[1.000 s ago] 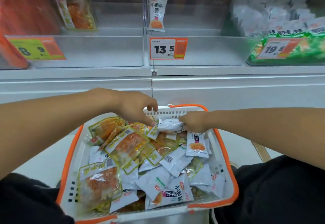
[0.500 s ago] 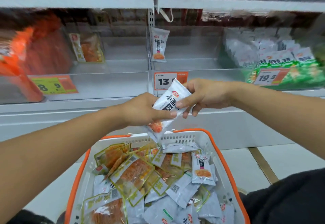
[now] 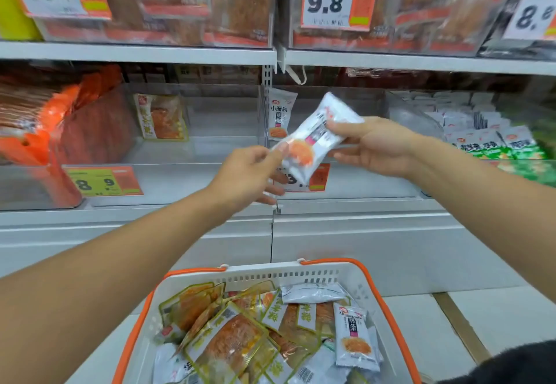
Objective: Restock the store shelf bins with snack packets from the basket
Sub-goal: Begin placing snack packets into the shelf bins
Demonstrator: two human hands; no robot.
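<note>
A white snack packet [image 3: 313,135] with an orange food picture hangs tilted in the air in front of the middle clear shelf bin [image 3: 346,179]. My right hand [image 3: 376,145] grips its upper end between thumb and fingers. My left hand [image 3: 249,173] pinches its lower left corner. Below, the white basket with orange rim [image 3: 301,273] holds several white and yellow-green snack packets [image 3: 228,344]. One matching white packet [image 3: 279,117] stands upright at the bin's back left.
A bin to the left [image 3: 180,179] holds one yellow packet [image 3: 161,117] and has an 8.9 tag. Orange packs fill the far left bin, green-white packs [image 3: 493,139] the right one. Red packs with 9.8 tags sit on the shelf above [image 3: 138,52].
Both hands lifted the white packet out of the basket and raised it to the level of the middle bin. My view tilted upward, showing the upper shelf.
</note>
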